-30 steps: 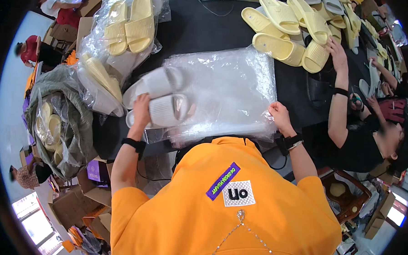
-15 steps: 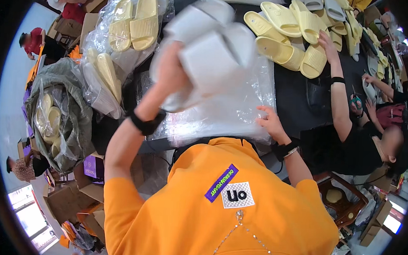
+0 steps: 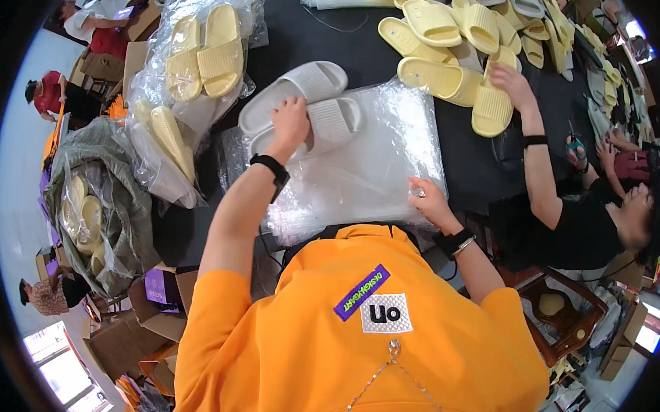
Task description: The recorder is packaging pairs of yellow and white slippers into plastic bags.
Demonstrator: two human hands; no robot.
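A pair of pale grey slippers (image 3: 305, 94) lies side by side on the far left part of a stack of clear plastic bags (image 3: 369, 163) on the black table (image 3: 330, 40). My left hand (image 3: 289, 125), with a black wristband, grips the slippers from above. At the near right edge of the stack, my right hand (image 3: 427, 203) has its fingers curled on the top bag. My orange shirt hides the table's near edge.
Bagged yellow slippers (image 3: 204, 53) are piled at the left above a grey sack (image 3: 94, 203) holding more. Loose yellow slippers (image 3: 455, 35) cover the far table, where a co-worker's hand (image 3: 508, 81) touches one. Cardboard boxes (image 3: 164, 291) stand at the lower left.
My left hand had lifted the grey slippers high toward the camera; it has now set them back down on the bag stack. My right hand stayed at the stack's near edge.
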